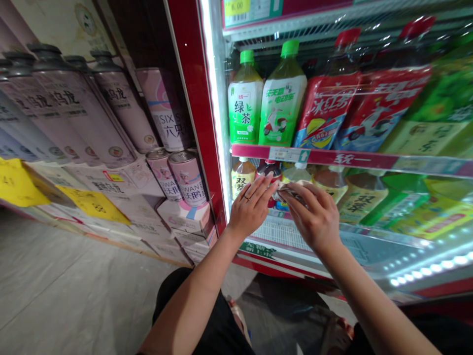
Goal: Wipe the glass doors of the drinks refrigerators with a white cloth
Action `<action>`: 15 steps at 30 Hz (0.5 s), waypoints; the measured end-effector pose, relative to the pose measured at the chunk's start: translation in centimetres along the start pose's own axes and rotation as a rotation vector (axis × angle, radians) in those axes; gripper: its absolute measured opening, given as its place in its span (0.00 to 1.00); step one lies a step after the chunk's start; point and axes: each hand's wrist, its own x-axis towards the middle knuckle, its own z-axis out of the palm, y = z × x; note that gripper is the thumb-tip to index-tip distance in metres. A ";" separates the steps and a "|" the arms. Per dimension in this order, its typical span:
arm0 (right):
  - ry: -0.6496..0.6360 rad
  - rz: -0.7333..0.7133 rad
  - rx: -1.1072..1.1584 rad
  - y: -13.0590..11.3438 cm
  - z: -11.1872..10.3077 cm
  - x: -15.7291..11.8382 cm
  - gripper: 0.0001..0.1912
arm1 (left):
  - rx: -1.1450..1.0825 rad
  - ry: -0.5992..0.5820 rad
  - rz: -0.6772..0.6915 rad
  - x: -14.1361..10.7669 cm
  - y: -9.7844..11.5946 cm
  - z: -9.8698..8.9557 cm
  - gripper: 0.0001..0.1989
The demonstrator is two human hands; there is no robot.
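My left hand [252,203], with a ring on one finger, reaches forward with its fingers stretched out. Its fingertips come close to a crumpled whitish cloth [294,191]; whether they touch it I cannot tell. My right hand [316,213] has its fingers bent over that cloth, which is mostly hidden under them. Both hands are in front of the lower row of drinks in a lit fridge. Behind them stand a yellow-labelled bottle [243,172] and a bottle with a pale cap [297,172], partly covered by my fingers.
Green tea bottles [246,106] and red-labelled bottles [328,106] line the shelf above, behind a price rail [325,157]. The fridge's red frame [199,113] rises at the left. Beside it, tall cans [79,108] and small pink cans [188,177] stand on stacked boxes [185,214].
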 end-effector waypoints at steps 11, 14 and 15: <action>-0.014 -0.024 -0.029 0.0 -0.1 -0.6 0.16 | 0.028 -0.054 0.004 -0.1 0.1 -0.2 0.40; -0.005 -0.014 -0.030 0.0 0.0 -0.4 0.18 | 0.014 -0.046 -0.002 -0.1 0.0 -0.2 0.41; -0.001 -0.005 -0.028 -0.1 -0.1 -0.3 0.19 | 0.008 -0.036 -0.005 -0.1 -0.1 -0.2 0.40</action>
